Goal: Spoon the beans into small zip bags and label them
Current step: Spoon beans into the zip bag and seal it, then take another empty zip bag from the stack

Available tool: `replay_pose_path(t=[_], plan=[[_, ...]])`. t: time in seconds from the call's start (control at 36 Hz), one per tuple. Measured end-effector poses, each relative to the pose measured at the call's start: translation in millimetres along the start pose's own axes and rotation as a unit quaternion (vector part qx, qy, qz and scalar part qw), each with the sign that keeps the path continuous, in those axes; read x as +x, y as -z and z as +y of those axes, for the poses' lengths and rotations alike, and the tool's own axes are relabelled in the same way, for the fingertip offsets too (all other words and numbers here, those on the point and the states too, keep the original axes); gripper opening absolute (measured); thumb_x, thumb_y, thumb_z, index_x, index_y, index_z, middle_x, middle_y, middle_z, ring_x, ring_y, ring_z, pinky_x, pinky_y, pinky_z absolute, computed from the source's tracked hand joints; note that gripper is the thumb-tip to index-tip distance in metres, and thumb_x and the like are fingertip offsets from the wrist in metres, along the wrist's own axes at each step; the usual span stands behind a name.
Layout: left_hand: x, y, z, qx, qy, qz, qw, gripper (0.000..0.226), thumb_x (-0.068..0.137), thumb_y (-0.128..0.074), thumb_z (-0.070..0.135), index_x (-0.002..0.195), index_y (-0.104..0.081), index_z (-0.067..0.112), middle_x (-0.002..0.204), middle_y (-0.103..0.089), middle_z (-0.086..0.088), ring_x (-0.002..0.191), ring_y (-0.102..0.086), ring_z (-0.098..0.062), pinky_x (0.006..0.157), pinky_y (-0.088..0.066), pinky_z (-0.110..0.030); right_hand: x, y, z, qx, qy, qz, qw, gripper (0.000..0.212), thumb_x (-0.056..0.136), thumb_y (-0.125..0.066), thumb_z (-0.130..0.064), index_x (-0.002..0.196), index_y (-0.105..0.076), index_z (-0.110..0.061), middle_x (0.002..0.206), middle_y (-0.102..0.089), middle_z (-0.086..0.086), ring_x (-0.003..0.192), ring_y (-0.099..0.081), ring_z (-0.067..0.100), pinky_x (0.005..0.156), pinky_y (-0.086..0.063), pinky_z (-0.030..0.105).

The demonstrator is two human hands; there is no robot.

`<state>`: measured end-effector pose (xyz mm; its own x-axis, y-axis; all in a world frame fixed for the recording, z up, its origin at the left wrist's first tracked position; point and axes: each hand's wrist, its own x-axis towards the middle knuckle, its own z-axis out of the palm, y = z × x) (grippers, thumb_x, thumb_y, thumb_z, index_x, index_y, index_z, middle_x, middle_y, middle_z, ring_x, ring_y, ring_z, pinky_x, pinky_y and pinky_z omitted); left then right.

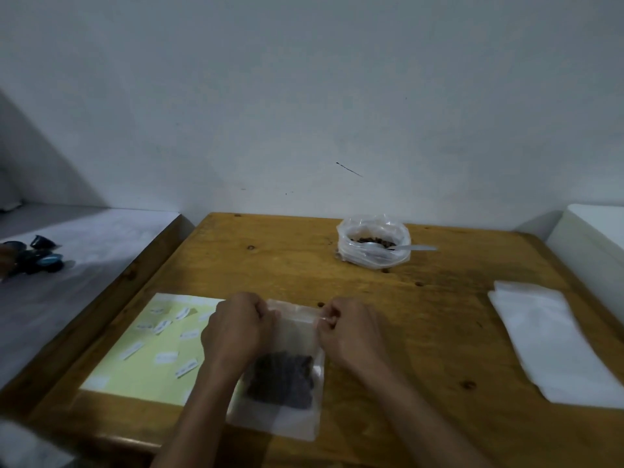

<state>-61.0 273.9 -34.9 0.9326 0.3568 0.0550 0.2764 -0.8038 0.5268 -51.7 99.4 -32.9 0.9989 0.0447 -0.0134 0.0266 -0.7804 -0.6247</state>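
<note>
A plain pale grey-white plastered wall (304,96) fills the upper half of the view, marked by a thin dark scratch (349,169). Against it stands the varnished yellow-brown wooden table (277,265), knots showing in its boards. To the left lies a lower grey surface (84,265) (what it is cannot be told), half in shadow. A white boxy block (594,238) sits at the right edge. The light is dim.

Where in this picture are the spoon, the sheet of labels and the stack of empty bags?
spoon (417,247), head view, on its handle sticking out of the bean bag.
sheet of labels (141,369), head view, on bare yellow backing.
stack of empty bags (547,339), head view, on the top bag's middle.
</note>
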Motion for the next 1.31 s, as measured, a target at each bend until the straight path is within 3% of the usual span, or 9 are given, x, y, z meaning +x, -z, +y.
replay_pose_path(t=[0.11,0.31,0.44,0.56,0.78,0.94,1.14,1.22,1.31], plan=[[6,-2,4,0.043,0.001,0.007,0.999,0.02,0.086,-0.059,0.043,0.076,-0.064,0.026,0.08,-0.065,0.005,0.078,-0.062,-0.02,0.068,-0.053,-0.034,9,-6,-1,-0.053,0.001,0.005,0.999,0.006,0.091,-0.066,-0.035,0.094,-0.069,-0.031,0.096,-0.067,-0.011,0.094,-0.059,0.013,0.073,-0.052,0.03],[10,-6,9,0.066,-0.018,0.014,0.998,0.023,0.087,-0.064,0.038,0.1,-0.067,0.02,0.103,-0.068,-0.005,0.095,-0.064,-0.027,0.072,-0.053,-0.038,21,-6,0,-0.061,0.002,0.017,0.998,0.025,0.091,-0.066,-0.036,0.115,-0.068,-0.029,0.105,-0.07,-0.009,0.102,-0.062,0.015,0.085,-0.055,0.037],[11,-9,9,0.05,-0.029,0.023,0.998,0.032,0.087,-0.065,0.038,0.114,-0.063,0.021,0.114,-0.065,-0.002,0.106,-0.06,-0.026,0.079,-0.054,-0.042,24,-6,3,-0.029,-0.007,0.006,1.0,0.04,0.088,-0.071,-0.032,0.126,-0.061,-0.026,0.106,-0.07,-0.007,0.102,-0.062,0.014,0.083,-0.056,0.036],[10,-8,17,0.034,-0.052,0.047,0.997,0.042,0.088,-0.066,0.044,0.124,-0.061,0.024,0.116,-0.066,0.001,0.11,-0.059,-0.023,0.08,-0.054,-0.043,22,4,5,0.027,-0.004,0.012,1.0,0.03,0.09,-0.069,-0.031,0.119,-0.063,-0.026,0.093,-0.069,-0.005,0.077,-0.061,0.006,0.064,-0.05,0.025],[0,-12,87,-0.081,-0.177,0.077,0.978,0.03,0.084,-0.072,0.047,0.106,-0.071,0.026,0.084,-0.065,0.015,0.08,-0.061,-0.012,0.066,-0.051,-0.032,13,87,45,0.065,-0.001,0.146,0.987,0.016,0.09,-0.069,-0.031,0.105,-0.068,-0.028,0.086,-0.062,-0.014,0.083,-0.061,0.007,0.067,-0.044,0.023],[-28,-54,171,-0.144,-0.265,-0.03,0.953,0.017,0.083,-0.072,0.045,0.093,-0.07,0.031,0.075,-0.061,0.018,0.07,-0.057,-0.001,0.063,-0.052,-0.03,14,150,137,0.044,-0.1,0.253,0.961,0.018,0.089,-0.07,-0.034,0.105,-0.067,-0.027,0.089,-0.066,-0.012,0.094,-0.064,0.019,0.076,-0.047,0.03],[-39,-129,246,-0.162,-0.283,-0.143,0.935,0.016,0.085,-0.07,0.036,0.076,-0.064,0.024,0.066,-0.061,0.011,0.065,-0.057,-0.003,0.064,-0.052,-0.03,8,179,223,-0.042,-0.233,0.223,0.946,0.065,0.088,-0.065,-0.051,0.139,-0.052,-0.014,0.141,-0.055,0.011,0.13,-0.049,0.033,0.1,-0.044,0.041],[-39,-155,267,-0.123,-0.278,-0.162,0.939,0.032,0.088,-0.067,0.039,0.066,-0.054,0.022,0.059,-0.05,0.009,0.059,-0.054,-0.011,0.055,-0.043,-0.029,8,178,235,-0.022,-0.232,0.21,0.95,0.068,0.085,-0.064,-0.059,0.136,-0.055,-0.015,0.138,-0.059,0.01,0.127,-0.052,0.034,0.1,-0.045,0.041],[-39,-170,278,-0.119,-0.265,-0.174,0.941,0.02,0.089,-0.069,0.038,0.08,-0.061,0.021,0.067,-0.055,0.007,0.062,-0.053,-0.009,0.053,-0.04,-0.027,8,174,240,0.024,-0.231,0.225,0.946,0.065,0.084,-0.069,-0.056,0.13,-0.059,-0.011,0.131,-0.063,0.011,0.122,-0.056,0.032,0.099,-0.048,0.04]])
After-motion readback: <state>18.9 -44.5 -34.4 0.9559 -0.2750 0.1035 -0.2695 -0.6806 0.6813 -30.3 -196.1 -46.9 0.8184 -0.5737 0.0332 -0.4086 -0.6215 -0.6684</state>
